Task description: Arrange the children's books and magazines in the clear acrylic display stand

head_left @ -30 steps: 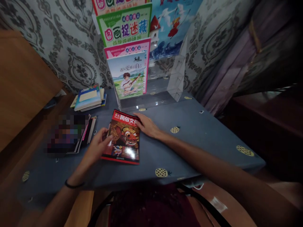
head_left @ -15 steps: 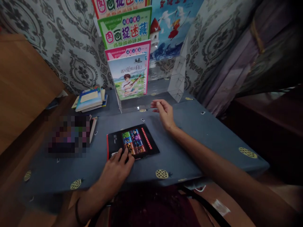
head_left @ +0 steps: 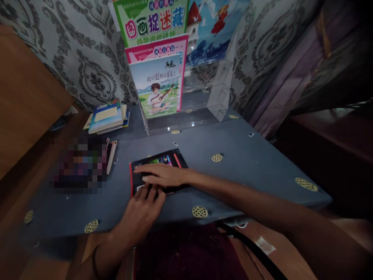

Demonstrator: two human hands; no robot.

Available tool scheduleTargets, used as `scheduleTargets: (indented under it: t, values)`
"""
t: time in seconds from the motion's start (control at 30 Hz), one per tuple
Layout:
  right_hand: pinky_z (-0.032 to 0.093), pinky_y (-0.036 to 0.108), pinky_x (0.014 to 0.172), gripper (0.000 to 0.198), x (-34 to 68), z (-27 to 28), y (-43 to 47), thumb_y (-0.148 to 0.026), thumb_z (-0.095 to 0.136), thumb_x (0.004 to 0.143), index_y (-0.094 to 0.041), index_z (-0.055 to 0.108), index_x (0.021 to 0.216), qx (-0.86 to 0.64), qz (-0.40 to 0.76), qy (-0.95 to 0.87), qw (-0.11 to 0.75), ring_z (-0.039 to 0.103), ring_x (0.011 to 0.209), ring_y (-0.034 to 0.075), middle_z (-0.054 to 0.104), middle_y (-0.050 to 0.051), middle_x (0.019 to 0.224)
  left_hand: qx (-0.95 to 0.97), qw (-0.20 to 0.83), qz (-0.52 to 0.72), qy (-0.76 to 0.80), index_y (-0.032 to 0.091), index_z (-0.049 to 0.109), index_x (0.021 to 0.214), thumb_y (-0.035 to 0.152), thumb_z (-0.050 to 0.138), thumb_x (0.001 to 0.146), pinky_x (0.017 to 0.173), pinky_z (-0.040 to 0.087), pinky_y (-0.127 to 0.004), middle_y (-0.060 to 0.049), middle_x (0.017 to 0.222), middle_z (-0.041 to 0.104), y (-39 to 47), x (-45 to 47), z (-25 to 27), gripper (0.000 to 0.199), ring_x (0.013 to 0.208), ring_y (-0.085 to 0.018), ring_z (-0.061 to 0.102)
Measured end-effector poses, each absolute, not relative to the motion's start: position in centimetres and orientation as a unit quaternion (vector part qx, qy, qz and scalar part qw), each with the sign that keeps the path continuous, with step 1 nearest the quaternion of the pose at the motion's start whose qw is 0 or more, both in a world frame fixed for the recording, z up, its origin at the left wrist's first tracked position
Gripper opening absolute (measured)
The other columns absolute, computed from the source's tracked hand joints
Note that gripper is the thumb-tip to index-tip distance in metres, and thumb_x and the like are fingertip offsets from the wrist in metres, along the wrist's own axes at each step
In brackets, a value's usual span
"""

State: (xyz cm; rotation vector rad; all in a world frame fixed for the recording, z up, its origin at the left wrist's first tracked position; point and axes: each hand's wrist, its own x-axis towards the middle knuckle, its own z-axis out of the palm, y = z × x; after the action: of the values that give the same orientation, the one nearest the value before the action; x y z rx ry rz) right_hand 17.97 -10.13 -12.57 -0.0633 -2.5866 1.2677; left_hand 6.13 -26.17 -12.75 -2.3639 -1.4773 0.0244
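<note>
A black book [head_left: 181, 160] with a red spine and small coloured pictures lies flat on the table in front of me. On its near left corner rests my left hand [head_left: 147, 202], fingers spread and touching the cover. My right hand [head_left: 163, 175] stretches across the middle of the same book, fingers extended to the left and hiding most of the pictures. Neither hand grips anything. Behind the book stands a clear acrylic display rack [head_left: 220, 91]. Its left column holds a book with a guitar player [head_left: 159, 89], with pink and green books [head_left: 155, 23] behind it.
A pile of books [head_left: 106, 118] lies at the table's back left. Nearer is a blurred-out dark stack [head_left: 81, 165]. A blue picture book [head_left: 215, 35] stands in the rack's right column. The blue-grey tablecloth [head_left: 244, 167] has pineapple prints. Patterned curtains [head_left: 96, 70] hang behind.
My right hand has come from near the rack's front down and left onto the black book. The left hand stays on its corner. The view has shifted slightly.
</note>
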Motion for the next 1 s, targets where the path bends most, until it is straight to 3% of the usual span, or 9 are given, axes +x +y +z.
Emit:
scheduleTargets:
  t: [0.17, 0.37, 0.57, 0.8, 1.0]
  values:
    - [0.031, 0.043, 0.122, 0.043, 18.4, -13.5, -7.2, -0.036, 0.043, 0.105, -0.021, 0.052, 0.144, -0.080, 0.384, -0.906, 0.162, 0.042, 0.145, 0.020, 0.045, 0.009, 0.156, -0.838, 0.199, -0.008, -0.508, 0.013, 0.059, 0.119, 0.001, 0.052, 0.083, 0.084, 0.061, -0.038, -0.019, 0.126, 0.070, -26.0, 5.8, -12.9, 0.038, 0.113, -0.032, 0.069]
    - [0.033, 0.044, 0.122, 0.041, 19.4, -13.9, -5.0, -0.035, 0.037, 0.106, -0.025, 0.053, 0.143, -0.143, 0.374, -0.896, 0.194, 0.046, 0.142, 0.018, 0.051, 0.004, 0.152, -0.836, 0.199, 0.000, -0.511, 0.013, 0.059, 0.119, 0.001, 0.052, 0.084, 0.084, 0.061, -0.038, -0.019, 0.128, 0.069, -26.1, 5.7, -13.1, 0.037, 0.114, -0.031, 0.069]
    - [0.035, 0.041, 0.120, 0.043, 20.3, -14.3, -4.2, -0.034, 0.033, 0.106, -0.022, 0.054, 0.141, -0.165, 0.376, -0.884, 0.222, 0.050, 0.138, 0.017, 0.057, 0.005, 0.147, -0.840, 0.198, -0.007, -0.505, 0.013, 0.058, 0.123, 0.003, 0.053, 0.086, 0.085, 0.061, -0.037, -0.019, 0.129, 0.068, -26.2, 5.5, -13.3, 0.038, 0.115, -0.030, 0.068]
    - [0.039, 0.049, 0.115, 0.053, 22.2, -15.0, -4.7, -0.051, 0.030, 0.105, -0.022, 0.055, 0.141, -0.153, 0.392, -0.879, 0.224, 0.055, 0.132, 0.024, 0.061, 0.009, 0.142, -0.832, 0.148, 0.005, -0.535, 0.016, 0.058, 0.121, -0.002, 0.049, 0.084, 0.086, 0.060, -0.035, -0.015, 0.130, 0.069, -26.0, 5.7, -12.0, 0.042, 0.118, -0.028, 0.067]
    - [0.028, 0.058, 0.120, 0.059, 26.4, -15.1, -6.4, -0.062, 0.034, 0.101, -0.026, 0.055, 0.143, -0.183, 0.400, -0.884, 0.158, 0.036, 0.148, 0.030, 0.049, 0.009, 0.154, -0.832, 0.054, -0.009, -0.553, 0.018, 0.058, 0.117, -0.002, 0.041, 0.088, 0.064, 0.056, -0.028, -0.010, 0.111, 0.075, -24.5, 4.8, -10.3, 0.039, 0.093, -0.021, 0.074]
